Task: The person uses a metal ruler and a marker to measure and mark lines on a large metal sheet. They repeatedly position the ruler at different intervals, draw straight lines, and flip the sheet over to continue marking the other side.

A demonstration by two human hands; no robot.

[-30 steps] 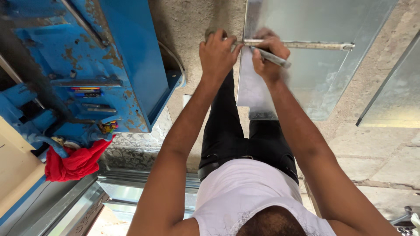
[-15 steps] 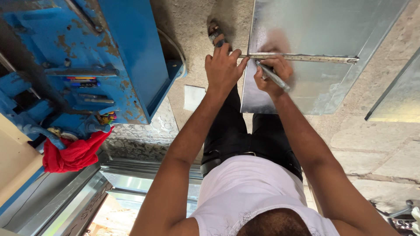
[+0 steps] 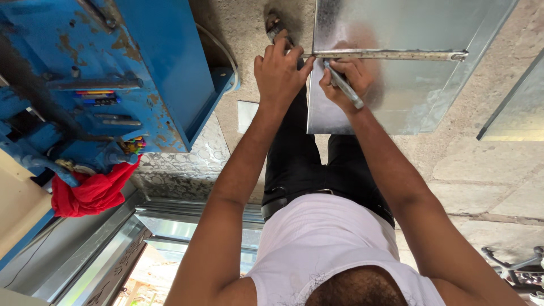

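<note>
Both hands sit lower and nearer the frame centre than half a second ago, and the metal sheet (image 3: 396,85) now fills more of the upper right. Left hand (image 3: 279,71), upper centre: fingers spread and pressed down at the left end of the steel ruler (image 3: 391,55), palm on the sheet's left edge; grip is wide and flat, holding nothing, only pinning the ruler. Right hand (image 3: 345,85), just right of the left hand and directly below the ruler: grip closed around a slim silver marking tool (image 3: 343,85), which runs diagonally from the ruler's lower edge down to the right across the fingers; its tip lies at or against the ruler, exact contact not resolvable. Ruler lies horizontally across the sheet, from the left hand to the sheet's right edge. Sheet lies flat on the stone floor (image 3: 487,164). A sandalled foot (image 3: 276,27) shows above the left hand. Blue machine (image 3: 113,73) occupies the upper left, with a red cloth (image 3: 90,192) hanging at its lower edge.
</note>
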